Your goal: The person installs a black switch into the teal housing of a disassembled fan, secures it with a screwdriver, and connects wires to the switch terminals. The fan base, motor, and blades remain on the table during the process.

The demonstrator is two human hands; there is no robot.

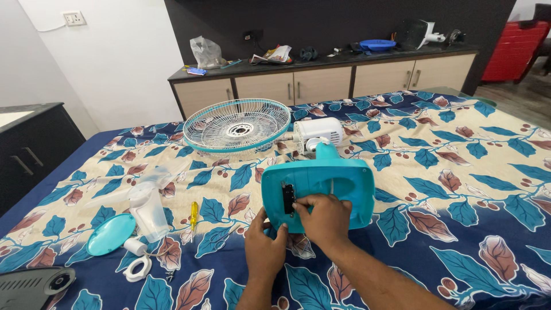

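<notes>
At the lower middle of the frame, the left hand (pixel 265 248) is gripping the near edge of the teal plastic fan base (pixel 319 192), fingers curled under its lower left corner. Just right of it, the right hand (pixel 325 217) is resting on top of the base, its fingertips (pixel 301 202) pressing against the small black switch panel (pixel 287 198) set into the left part of the base; whether they are pinching something tiny cannot be told. The two hands are sitting close together, nearly touching. The base is lying tilted on the table (pixel 488 189), which is wearing a cloth printed with blue and brown leaves.

In the lower left corner a dark grey plastic housing (pixel 34 285) is lying, with a white plastic ring (pixel 138 268) and a small white cap (pixel 135 246) near it. Above those, a teal oval cover (pixel 111 233) is leaning beside the translucent white fan blade (pixel 146 204), and a yellow-handled screwdriver (pixel 194 215) is lying just right of the blade.

Farther back, at centre frame, the white motor unit (pixel 319 132) is sitting behind the base, touching the white wire grille with a teal rim (pixel 237 125). Along the top, a low cabinet with a dark counter (pixel 321 72) is carrying a clear plastic bag (pixel 206 53) and a blue bowl (pixel 377 44).
</notes>
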